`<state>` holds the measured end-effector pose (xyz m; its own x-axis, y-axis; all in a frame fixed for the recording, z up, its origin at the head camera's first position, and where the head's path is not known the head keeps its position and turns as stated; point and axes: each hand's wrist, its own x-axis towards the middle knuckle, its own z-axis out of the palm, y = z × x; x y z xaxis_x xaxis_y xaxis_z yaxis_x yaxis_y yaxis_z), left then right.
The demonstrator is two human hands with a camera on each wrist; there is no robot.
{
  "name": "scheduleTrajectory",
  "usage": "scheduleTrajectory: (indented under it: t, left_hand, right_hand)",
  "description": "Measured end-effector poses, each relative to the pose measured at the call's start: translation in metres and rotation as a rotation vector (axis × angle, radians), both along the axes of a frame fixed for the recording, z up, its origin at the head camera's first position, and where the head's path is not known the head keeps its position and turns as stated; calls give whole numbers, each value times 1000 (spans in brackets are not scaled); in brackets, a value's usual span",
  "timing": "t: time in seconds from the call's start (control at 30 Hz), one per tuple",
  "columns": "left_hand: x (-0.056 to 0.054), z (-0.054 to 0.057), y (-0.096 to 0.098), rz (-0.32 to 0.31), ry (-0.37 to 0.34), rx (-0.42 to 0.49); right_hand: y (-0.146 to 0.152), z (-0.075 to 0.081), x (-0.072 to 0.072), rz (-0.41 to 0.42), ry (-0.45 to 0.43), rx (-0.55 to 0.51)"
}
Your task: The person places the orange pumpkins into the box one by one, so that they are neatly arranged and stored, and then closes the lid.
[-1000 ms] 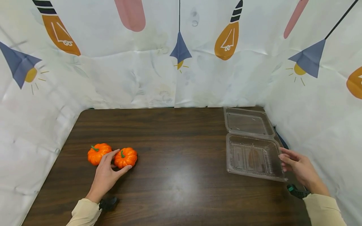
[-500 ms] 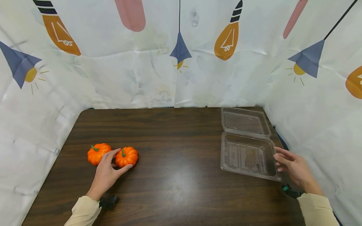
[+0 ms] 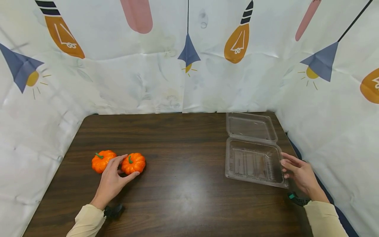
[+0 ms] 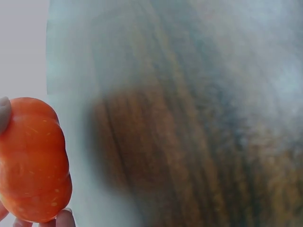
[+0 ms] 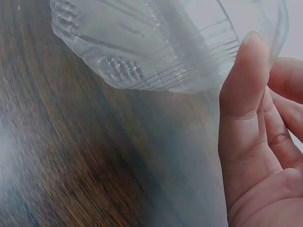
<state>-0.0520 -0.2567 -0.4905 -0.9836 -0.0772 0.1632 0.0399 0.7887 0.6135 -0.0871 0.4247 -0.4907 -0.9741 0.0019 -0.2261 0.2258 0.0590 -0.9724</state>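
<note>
Two small orange pumpkins with green stems are at the left of the table. My left hand (image 3: 113, 181) grips the right-hand pumpkin (image 3: 134, 163) between thumb and fingers; that same pumpkin (image 4: 35, 161) fills the left edge of the left wrist view. Just behind my fingers sits the other pumpkin (image 3: 102, 161). On the right, my right hand (image 3: 302, 176) pinches the right rim of a clear plastic clamshell container (image 3: 251, 161). Its lid (image 3: 251, 126) lies folded back, away from me. In the right wrist view the thumb (image 5: 246, 75) presses against the container's edge.
A dark wood-grain table (image 3: 183, 197) carries everything. White cloth walls (image 3: 142, 82) printed with lamps and bulbs enclose it at the back and both sides.
My right hand has slid the open container leftward across the table. My left hand and its pumpkin have shifted only slightly right; the other pumpkin has stayed put.
</note>
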Motion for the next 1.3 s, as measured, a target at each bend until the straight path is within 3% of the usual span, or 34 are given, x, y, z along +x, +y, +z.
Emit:
scheduleTrajectory:
  t: [0.5,0.87,1.3]
  left_hand:
    - [-4,10,7,-26,60,11]
    - [-7,22,15,-58,81,45]
    - [-14,35,25,-108,110,62]
  right_hand:
    - [-25,-1,-1,12,-23,-12]
    - [-49,-3,-4,39,7,-90]
    - [-75,-8,-10,79,14,-87]
